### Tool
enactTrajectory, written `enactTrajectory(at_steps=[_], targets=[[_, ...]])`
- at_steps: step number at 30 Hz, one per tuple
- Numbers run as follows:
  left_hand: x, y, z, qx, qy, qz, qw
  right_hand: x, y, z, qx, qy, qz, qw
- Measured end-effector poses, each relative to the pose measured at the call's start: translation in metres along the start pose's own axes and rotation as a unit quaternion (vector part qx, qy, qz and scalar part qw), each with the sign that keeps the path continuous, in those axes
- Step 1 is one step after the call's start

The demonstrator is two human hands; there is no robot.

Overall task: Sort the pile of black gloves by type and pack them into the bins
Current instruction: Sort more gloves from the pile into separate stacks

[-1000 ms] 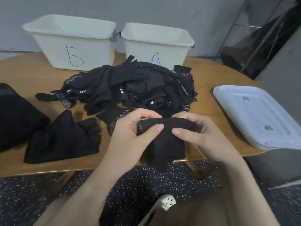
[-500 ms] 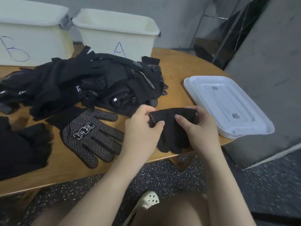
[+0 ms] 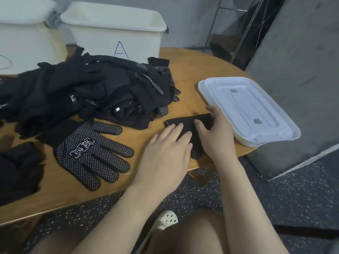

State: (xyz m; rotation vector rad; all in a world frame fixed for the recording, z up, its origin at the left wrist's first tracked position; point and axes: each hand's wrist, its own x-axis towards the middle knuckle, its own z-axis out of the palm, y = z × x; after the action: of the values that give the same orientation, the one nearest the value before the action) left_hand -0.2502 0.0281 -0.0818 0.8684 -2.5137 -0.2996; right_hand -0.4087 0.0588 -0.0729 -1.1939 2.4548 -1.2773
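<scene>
Folded glove now pressed flat on the table

A moment ago both hands pinched the plain glove (image 3: 185, 123) in the air; now the left hand (image 3: 165, 153) and right hand (image 3: 214, 136) lie on it with flat, straight fingers at centre frame, beside the white lids (image 3: 247, 109). It seems a new sorted stack begins here; the pile (image 3: 95, 92) and bin A (image 3: 117, 30) wait in the upper left.

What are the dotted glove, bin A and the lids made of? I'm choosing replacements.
Dotted glove: black knit fabric, matte, with small white grip dots, likely rubbery, and a white printed mark.
Bin A: cream plastic, smooth, slightly glossy, with a moulded rim.
Lids: white plastic, smooth, with moulded ridges; apparently two stacked.
</scene>
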Motion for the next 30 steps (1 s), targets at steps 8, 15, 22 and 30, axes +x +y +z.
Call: enactTrajectory(at_steps=[8,15,22,30], targets=[[0.005,-0.007,-0.002,0.004,-0.089,0.034,0.995,-0.034,0.015,-0.012,-0.178,-0.082,-0.162,0.967],[-0.014,0.006,-0.033,0.022,-0.078,0.068,0.994,-0.034,0.015,-0.017,-0.252,-0.15,-0.145,0.945],[-0.057,-0.037,-0.08,0.058,0.016,-0.001,0.998,-0.042,-0.038,-0.02,-0.23,-0.13,-0.174,0.948],[-0.094,-0.128,-0.129,0.056,0.064,-0.19,0.978,-0.054,-0.141,0.042,-0.133,-0.165,-0.289,0.933]])
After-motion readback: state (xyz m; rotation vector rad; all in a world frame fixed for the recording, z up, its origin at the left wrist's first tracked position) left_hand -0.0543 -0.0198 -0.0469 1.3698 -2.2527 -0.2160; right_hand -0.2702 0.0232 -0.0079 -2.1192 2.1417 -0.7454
